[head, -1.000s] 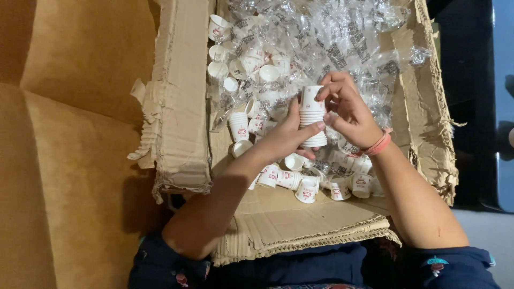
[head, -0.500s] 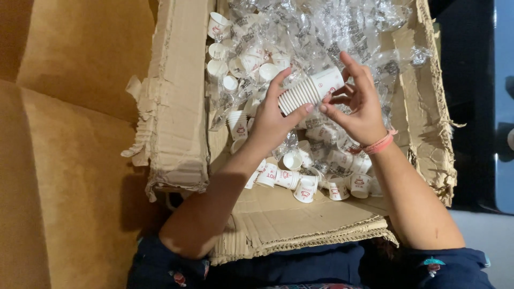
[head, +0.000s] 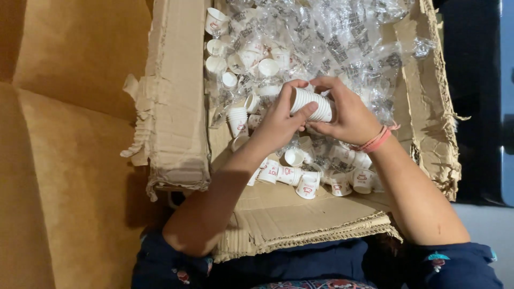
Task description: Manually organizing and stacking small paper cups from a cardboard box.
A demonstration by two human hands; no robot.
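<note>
Head view: stack of small white paper cups lies sideways above the open cardboard box, gripped at both ends. Left hand fingers curl closed around its open end; right hand fingers wrap the base end. Loose paper cups and crumpled clear plastic wrap fill the box beneath.

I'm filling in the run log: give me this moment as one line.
left hand: grips stack of white paper cups | right hand: holds same stack, lying sideways | below: loose cups, torn cardboard box
</note>
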